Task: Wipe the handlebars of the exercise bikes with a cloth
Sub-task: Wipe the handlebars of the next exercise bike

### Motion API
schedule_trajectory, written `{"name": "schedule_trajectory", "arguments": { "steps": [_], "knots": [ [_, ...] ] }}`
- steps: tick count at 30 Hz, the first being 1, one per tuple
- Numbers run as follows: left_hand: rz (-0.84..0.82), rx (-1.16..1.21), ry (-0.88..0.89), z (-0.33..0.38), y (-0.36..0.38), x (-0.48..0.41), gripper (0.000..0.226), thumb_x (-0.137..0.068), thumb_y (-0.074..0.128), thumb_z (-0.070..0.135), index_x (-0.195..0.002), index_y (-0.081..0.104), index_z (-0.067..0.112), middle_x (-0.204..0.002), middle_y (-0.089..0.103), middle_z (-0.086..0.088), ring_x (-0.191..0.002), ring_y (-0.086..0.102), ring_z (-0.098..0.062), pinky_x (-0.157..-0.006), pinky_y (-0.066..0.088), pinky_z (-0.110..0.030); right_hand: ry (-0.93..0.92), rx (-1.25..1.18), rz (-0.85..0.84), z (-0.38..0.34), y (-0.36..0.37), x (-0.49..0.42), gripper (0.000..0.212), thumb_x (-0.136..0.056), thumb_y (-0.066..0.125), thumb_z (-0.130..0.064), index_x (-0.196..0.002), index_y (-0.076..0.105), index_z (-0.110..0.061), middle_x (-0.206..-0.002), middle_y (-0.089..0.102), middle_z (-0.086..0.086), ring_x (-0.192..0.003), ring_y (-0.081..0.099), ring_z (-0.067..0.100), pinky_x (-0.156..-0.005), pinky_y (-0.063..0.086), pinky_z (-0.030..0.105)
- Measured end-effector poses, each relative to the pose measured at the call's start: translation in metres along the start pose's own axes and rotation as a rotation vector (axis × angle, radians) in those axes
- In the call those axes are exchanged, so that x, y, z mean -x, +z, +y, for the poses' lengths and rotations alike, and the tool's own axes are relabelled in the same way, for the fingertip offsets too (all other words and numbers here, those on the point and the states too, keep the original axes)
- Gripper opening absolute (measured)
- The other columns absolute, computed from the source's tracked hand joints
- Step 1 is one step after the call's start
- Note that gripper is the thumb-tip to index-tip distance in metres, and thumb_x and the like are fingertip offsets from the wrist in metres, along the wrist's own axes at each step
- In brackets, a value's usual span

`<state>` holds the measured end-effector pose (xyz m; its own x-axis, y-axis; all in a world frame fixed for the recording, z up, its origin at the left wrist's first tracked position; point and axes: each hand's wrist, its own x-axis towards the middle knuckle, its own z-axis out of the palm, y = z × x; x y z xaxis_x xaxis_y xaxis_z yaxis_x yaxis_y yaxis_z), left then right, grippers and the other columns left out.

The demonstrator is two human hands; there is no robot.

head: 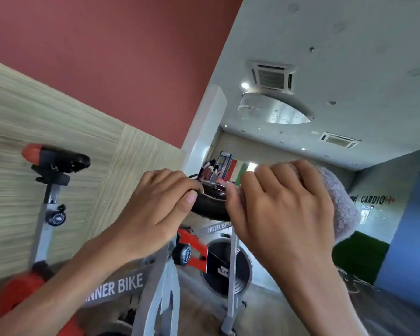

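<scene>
A black handlebar (210, 204) of a grey and red exercise bike (121, 286) runs across the middle of the view. My left hand (155, 202) grips its left part, thumb over the front. My right hand (281, 209) holds a fluffy grey-pink cloth (337, 202) wrapped over the handlebar's right part, which is hidden under it. Only a short bare stretch of the bar shows between the two hands.
The bike's black and red saddle (58, 161) stands at the left before a wood-panelled wall (46, 117). A second bike with a flywheel (228, 267) stands just behind. People (210, 168) stand far off down the room. A blue wall (410, 226) is at the right.
</scene>
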<state>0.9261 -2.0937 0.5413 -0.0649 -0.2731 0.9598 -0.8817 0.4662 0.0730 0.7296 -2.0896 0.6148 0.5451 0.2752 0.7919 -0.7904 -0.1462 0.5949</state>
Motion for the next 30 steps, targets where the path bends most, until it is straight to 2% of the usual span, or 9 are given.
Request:
{"name": "schedule_trajectory", "arguments": {
  "steps": [6, 9, 12, 15, 20, 23, 24, 27, 30],
  "knots": [
    [-0.214, 0.009, -0.106, 0.009, -0.017, -0.008, 0.034, -0.101, 0.028, 0.032, -0.108, 0.06, 0.023, -0.102, 0.058, 0.012, -0.1, 0.053, -0.014, -0.098, 0.034, -0.04, -0.085, -0.064, -0.299, 0.01, -0.016, -0.011, 0.03, -0.097, 0.052, -0.034, -0.074, 0.056, -0.016, -0.069, 0.051, 0.005, -0.072, 0.058, 0.028, -0.089, 0.041, 0.041],
    [-0.296, -0.001, -0.153, 0.014, -0.022, -0.01, 0.035, -0.099, 0.031, 0.03, -0.106, 0.063, 0.019, -0.103, 0.062, 0.008, -0.101, 0.057, -0.019, -0.102, 0.034, -0.045, -0.122, -0.079, -0.456, 0.014, -0.024, -0.015, 0.03, -0.099, 0.049, -0.035, -0.084, 0.062, -0.012, -0.077, 0.057, 0.007, -0.084, 0.061, 0.029, -0.093, 0.041, 0.043],
    [-0.383, 0.01, -0.22, 0.021, -0.031, -0.017, 0.037, -0.099, 0.032, 0.028, -0.108, 0.065, 0.015, -0.104, 0.063, 0.004, -0.105, 0.055, -0.019, -0.109, 0.028, -0.04, -0.152, -0.077, -0.639, 0.02, -0.031, -0.026, 0.033, -0.102, 0.043, -0.034, -0.095, 0.063, -0.009, -0.087, 0.059, 0.01, -0.09, 0.06, 0.031, -0.096, 0.039, 0.045],
    [-0.498, 0.004, -0.284, 0.028, -0.041, -0.024, 0.038, -0.099, 0.031, 0.026, -0.109, 0.065, 0.014, -0.105, 0.063, 0.003, -0.107, 0.055, -0.019, -0.114, 0.024, -0.037, -0.215, -0.069, -0.871, 0.024, -0.034, -0.043, 0.035, -0.103, 0.036, -0.034, -0.097, 0.06, -0.008, -0.087, 0.057, 0.009, -0.085, 0.057, 0.029, -0.095, 0.036, 0.044],
    [-0.681, 0.012, -0.345, 0.034, -0.058, -0.042, 0.035, -0.1, 0.034, 0.025, -0.112, 0.065, 0.015, -0.109, 0.062, 0.003, -0.113, 0.053, -0.019, -0.118, 0.019, -0.035, -0.155, -0.157, -1.287, 0.013, -0.018, -0.084, 0.025, -0.089, 0.056, -0.037, -0.078, 0.063, -0.015, -0.071, 0.061, 0.005, -0.069, 0.058, 0.025, -0.08, 0.046, 0.043],
    [-0.772, 0.042, -0.3, 0.021, -0.066, -0.052, 0.033, -0.1, 0.036, 0.028, -0.115, 0.064, 0.018, -0.11, 0.063, 0.005, -0.112, 0.054, -0.019, -0.115, 0.021, -0.034, -0.14, -0.282, -1.511, -0.002, -0.012, -0.1, 0.029, -0.087, 0.038, -0.023, -0.088, 0.067, -0.018, -0.079, 0.067, 0.003, -0.074, 0.062, 0.023, -0.079, 0.05, 0.04],
    [-0.801, 0.05, -0.268, 0.015, -0.068, -0.056, 0.033, -0.1, 0.037, 0.028, -0.116, 0.064, 0.019, -0.11, 0.063, 0.005, -0.111, 0.055, -0.018, -0.113, 0.021, -0.033, -0.142, -0.286, -1.508, -0.002, -0.013, -0.101, 0.03, -0.085, 0.038, -0.023, -0.088, 0.067, -0.018, -0.078, 0.066, 0.003, -0.073, 0.062, 0.023, -0.078, 0.05, 0.04],
    [-0.851, 0.078, -0.166, -0.002, -0.069, -0.062, 0.031, -0.101, 0.038, 0.028, -0.116, 0.063, 0.02, -0.106, 0.064, 0.004, -0.106, 0.056, -0.02, -0.106, 0.028, -0.035, -0.159, -0.331, -1.371, 0.016, -0.018, -0.09, 0.02, -0.077, 0.064, -0.03, -0.09, 0.068, -0.014, -0.074, 0.063, 0.004, -0.068, 0.059, 0.024, -0.069, 0.048, 0.037],
    [-0.827, 0.11, -0.149, -0.005, -0.067, -0.058, 0.032, -0.101, 0.037, 0.027, -0.116, 0.063, 0.017, -0.105, 0.064, 0.003, -0.104, 0.056, -0.022, -0.104, 0.029, -0.038, -0.178, -0.374, -1.235, 0.037, -0.023, -0.079, 0.021, -0.081, 0.057, -0.021, -0.1, 0.065, -0.015, -0.077, 0.06, 0.0, -0.07, 0.058, 0.021, -0.061, 0.044, 0.034]
  ]
}}
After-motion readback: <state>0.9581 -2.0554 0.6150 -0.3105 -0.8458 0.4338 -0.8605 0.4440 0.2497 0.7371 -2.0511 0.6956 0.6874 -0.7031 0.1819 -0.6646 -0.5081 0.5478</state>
